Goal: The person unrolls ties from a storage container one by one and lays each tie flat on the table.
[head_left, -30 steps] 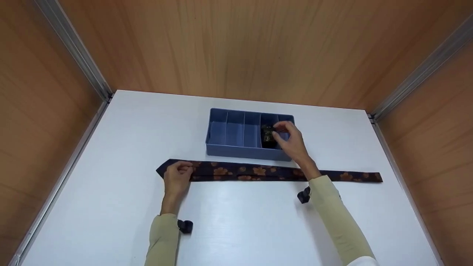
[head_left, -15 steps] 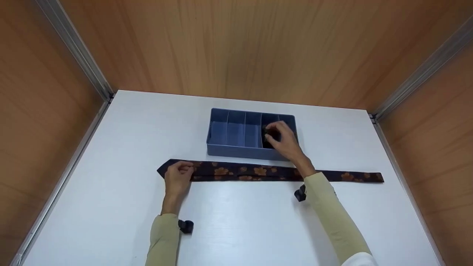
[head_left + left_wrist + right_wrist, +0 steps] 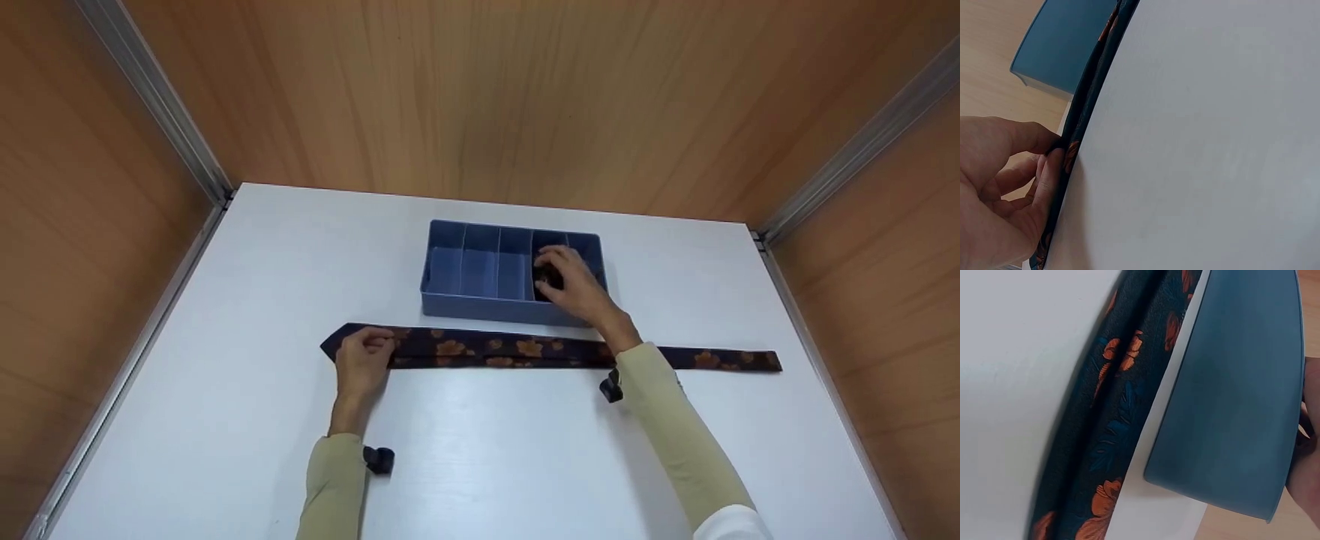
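Observation:
A dark navy necktie (image 3: 487, 350) with orange flowers lies flat and lengthwise across the white table. My left hand (image 3: 362, 367) pinches its edge near the pointed wide end; in the left wrist view, thumb (image 3: 1050, 177) and forefinger meet on the fabric. Beyond the tie stands a blue tray (image 3: 495, 306) split into narrow compartments. My right hand (image 3: 581, 291) reaches into the fourth compartment from the left, fingers and thumb curled round a dark bundle (image 3: 551, 277). Most of that bundle is hidden by the hand. In the right wrist view the tray's side wall (image 3: 1230, 394) covers the fingertips.
Wooden panels (image 3: 510, 97) enclose the back and both sides, with metal rails (image 3: 150, 90) at the corners. My right forearm (image 3: 675, 427) crosses above the tie's narrower half. A small black camera (image 3: 380, 460) sits at the left wrist.
My right hand has moved left over the dark gold-patterned bundle, which showed more openly before, and its fingers now surround it. The left hand and the tie stay as they were.

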`<state>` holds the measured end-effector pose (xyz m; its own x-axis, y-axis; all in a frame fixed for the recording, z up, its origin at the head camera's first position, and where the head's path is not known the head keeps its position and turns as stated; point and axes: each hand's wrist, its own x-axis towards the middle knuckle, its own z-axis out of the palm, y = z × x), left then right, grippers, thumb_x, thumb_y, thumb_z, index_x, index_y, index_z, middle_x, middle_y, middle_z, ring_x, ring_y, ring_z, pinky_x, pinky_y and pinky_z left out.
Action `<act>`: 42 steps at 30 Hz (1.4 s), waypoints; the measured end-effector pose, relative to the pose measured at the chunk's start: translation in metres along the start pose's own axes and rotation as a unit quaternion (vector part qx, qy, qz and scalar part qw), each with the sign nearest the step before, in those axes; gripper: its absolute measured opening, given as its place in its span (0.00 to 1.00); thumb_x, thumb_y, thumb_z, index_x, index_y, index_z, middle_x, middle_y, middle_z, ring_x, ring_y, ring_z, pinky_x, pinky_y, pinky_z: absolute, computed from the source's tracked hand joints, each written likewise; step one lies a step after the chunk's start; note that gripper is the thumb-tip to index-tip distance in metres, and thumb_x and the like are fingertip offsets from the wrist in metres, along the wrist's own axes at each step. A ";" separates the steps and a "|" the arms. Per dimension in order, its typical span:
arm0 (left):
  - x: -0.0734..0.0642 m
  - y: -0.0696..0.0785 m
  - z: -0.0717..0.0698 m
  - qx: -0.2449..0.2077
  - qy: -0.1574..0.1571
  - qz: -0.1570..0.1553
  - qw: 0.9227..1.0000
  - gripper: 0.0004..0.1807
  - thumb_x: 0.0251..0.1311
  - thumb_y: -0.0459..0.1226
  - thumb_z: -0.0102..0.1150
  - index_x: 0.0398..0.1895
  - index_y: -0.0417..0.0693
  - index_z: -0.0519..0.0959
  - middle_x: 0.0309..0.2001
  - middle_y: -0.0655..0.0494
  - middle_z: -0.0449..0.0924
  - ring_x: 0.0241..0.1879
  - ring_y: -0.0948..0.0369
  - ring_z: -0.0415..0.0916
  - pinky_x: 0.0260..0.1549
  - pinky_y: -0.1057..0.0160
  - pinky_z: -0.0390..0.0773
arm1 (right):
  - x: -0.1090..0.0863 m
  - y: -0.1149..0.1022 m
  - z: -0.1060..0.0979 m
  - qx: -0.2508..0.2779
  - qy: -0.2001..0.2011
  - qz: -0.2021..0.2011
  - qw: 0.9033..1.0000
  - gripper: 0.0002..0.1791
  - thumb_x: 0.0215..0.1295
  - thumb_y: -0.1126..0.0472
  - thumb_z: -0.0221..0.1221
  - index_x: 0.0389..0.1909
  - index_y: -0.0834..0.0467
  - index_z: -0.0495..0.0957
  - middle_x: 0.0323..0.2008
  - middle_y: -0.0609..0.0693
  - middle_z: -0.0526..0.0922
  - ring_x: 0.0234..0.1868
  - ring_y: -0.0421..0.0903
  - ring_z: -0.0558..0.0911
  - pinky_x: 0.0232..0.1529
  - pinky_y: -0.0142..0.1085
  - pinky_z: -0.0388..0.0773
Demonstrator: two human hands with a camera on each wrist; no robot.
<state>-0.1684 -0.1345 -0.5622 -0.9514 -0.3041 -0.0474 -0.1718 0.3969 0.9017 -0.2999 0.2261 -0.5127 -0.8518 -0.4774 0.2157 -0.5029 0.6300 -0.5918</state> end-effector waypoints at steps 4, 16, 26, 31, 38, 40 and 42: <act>0.000 0.000 0.001 0.000 -0.002 0.005 1.000 0.06 0.67 0.30 0.63 0.43 0.37 0.86 0.38 0.45 0.86 0.39 0.55 0.82 0.34 0.68 0.78 | 0.002 0.002 -0.003 -0.029 -0.015 -0.004 0.999 0.19 0.70 0.63 0.65 0.59 0.64 0.77 0.69 0.61 0.70 0.72 0.58 0.65 0.72 0.54 0.60; 0.000 -0.002 0.003 0.002 -0.005 0.006 1.000 0.06 0.67 0.31 0.63 0.43 0.38 0.86 0.38 0.47 0.86 0.39 0.56 0.82 0.36 0.66 0.78 | 0.006 -0.002 -0.011 -0.067 -0.071 0.023 0.995 0.28 0.62 0.65 0.71 0.62 0.63 0.75 0.73 0.66 0.65 0.77 0.63 0.56 0.74 0.60 0.53; 0.000 0.000 0.005 -0.006 -0.010 0.006 1.000 0.06 0.67 0.30 0.63 0.43 0.38 0.86 0.38 0.47 0.86 0.39 0.56 0.82 0.36 0.67 0.78 | 0.006 -0.001 -0.014 -0.103 -0.078 0.023 0.991 0.29 0.62 0.74 0.69 0.64 0.61 0.74 0.68 0.61 0.72 0.72 0.60 0.64 0.73 0.56 0.58; 0.000 -0.001 0.006 -0.006 -0.006 0.010 1.000 0.05 0.66 0.30 0.64 0.42 0.37 0.86 0.37 0.47 0.87 0.37 0.57 0.82 0.34 0.68 0.77 | 0.005 0.002 -0.013 -0.107 -0.072 0.029 0.991 0.29 0.63 0.73 0.68 0.65 0.60 0.75 0.66 0.59 0.75 0.70 0.57 0.66 0.72 0.53 0.60; -0.001 -0.001 0.006 -0.006 -0.003 0.016 1.000 0.06 0.67 0.30 0.64 0.42 0.38 0.86 0.37 0.47 0.87 0.38 0.56 0.83 0.34 0.68 0.78 | 0.004 0.006 -0.012 -0.103 -0.062 0.012 0.993 0.26 0.64 0.72 0.67 0.62 0.60 0.77 0.65 0.60 0.76 0.69 0.59 0.68 0.72 0.54 0.59; -0.001 -0.001 0.007 -0.008 -0.004 0.015 1.000 0.06 0.67 0.30 0.63 0.43 0.38 0.86 0.37 0.47 0.87 0.38 0.55 0.83 0.34 0.67 0.78 | 0.004 0.007 -0.012 -0.096 -0.060 0.013 0.994 0.25 0.64 0.72 0.68 0.62 0.60 0.77 0.64 0.60 0.76 0.68 0.58 0.68 0.71 0.54 0.60; -0.001 -0.001 0.007 -0.009 -0.006 0.012 1.000 0.06 0.67 0.30 0.63 0.43 0.38 0.86 0.37 0.47 0.87 0.38 0.55 0.83 0.34 0.67 0.78 | 0.003 0.007 -0.012 -0.087 -0.057 0.015 0.994 0.25 0.64 0.72 0.68 0.62 0.60 0.77 0.64 0.60 0.75 0.68 0.58 0.68 0.70 0.54 0.62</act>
<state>-0.1693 -0.1289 -0.5659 -0.9580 -0.2850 -0.0308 -0.1446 0.3876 0.9104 -0.3082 0.2367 -0.5067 -0.8498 -0.5165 0.1048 -0.5035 0.7370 -0.4510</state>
